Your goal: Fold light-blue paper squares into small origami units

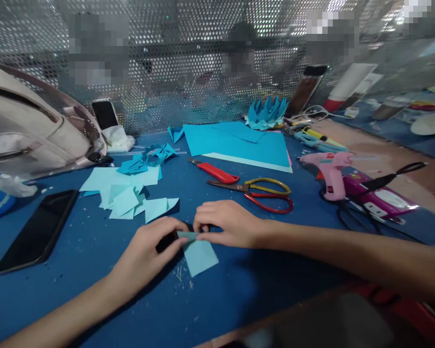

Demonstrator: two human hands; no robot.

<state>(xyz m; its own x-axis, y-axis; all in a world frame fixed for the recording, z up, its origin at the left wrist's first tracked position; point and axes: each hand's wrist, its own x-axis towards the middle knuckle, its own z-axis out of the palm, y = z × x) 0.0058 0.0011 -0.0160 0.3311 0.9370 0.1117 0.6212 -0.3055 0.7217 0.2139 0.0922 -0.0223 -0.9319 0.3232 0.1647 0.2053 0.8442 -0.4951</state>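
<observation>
Paper square point(200, 255) is pinched at its top edge by left hand point(150, 253) and right hand point(229, 224), fingertips hiding the fold.

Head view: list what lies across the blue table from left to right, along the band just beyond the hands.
Black phone → pile of pale blue paper pieces → red-handled utility knife → scissors → pink glue gun → purple power strip.

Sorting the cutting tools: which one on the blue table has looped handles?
The scissors with yellow and red looped handles; the red-handled utility knife beside them has a straight grip.
</observation>
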